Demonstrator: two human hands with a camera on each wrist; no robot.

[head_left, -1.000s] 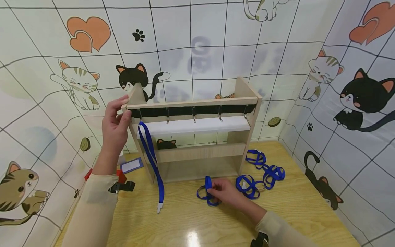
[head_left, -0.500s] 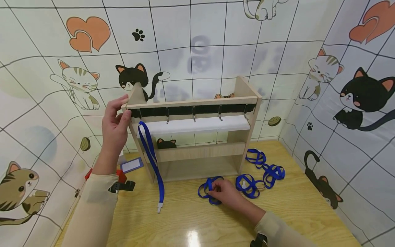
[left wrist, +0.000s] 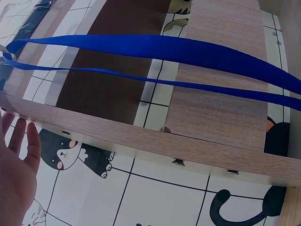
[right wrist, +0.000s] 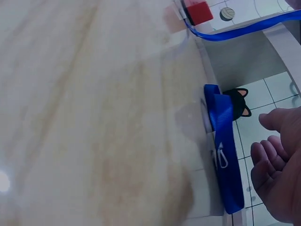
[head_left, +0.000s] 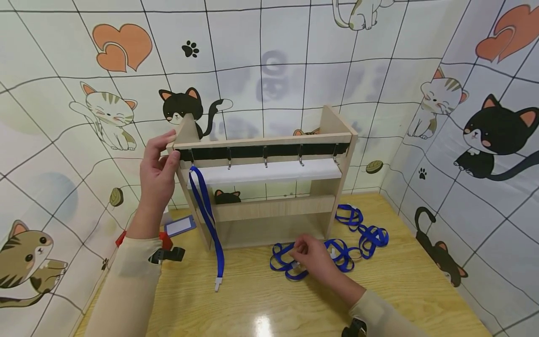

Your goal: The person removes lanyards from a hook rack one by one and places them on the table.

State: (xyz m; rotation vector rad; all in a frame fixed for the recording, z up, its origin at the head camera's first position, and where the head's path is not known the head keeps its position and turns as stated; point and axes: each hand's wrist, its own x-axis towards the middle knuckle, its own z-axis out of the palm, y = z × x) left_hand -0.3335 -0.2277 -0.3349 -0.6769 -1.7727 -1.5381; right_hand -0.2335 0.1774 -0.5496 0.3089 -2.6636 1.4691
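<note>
The thumb and bent index finger of my left hand (head_left: 159, 161) hold the upper left corner of a light wooden rack (head_left: 273, 206); its other fingers lie along the side panel in the left wrist view. A blue lanyard (head_left: 206, 213) with a white clip hangs from the leftmost hook. Below the rack, my right hand (head_left: 313, 255) is just over a coiled lanyard (head_left: 278, 264) on the table. In the right wrist view its fingers are loosely curled with the thumb apart, holding nothing, and the coiled lanyard (right wrist: 229, 165) with its metal clip lies beside them.
More coiled blue lanyards (head_left: 374, 239) lie to the right of the rack. A black strip (head_left: 246, 151) carries several metal hooks. Behind my left forearm are a blue-edged card (head_left: 180, 225) and a red object (head_left: 166, 241). Cat-patterned walls stand behind and at the sides.
The right hand has let go of the lanyard's raised loop and drawn slightly up and right. The lanyard coil now lies flatter and more spread. The left hand stays at the rack's corner.
</note>
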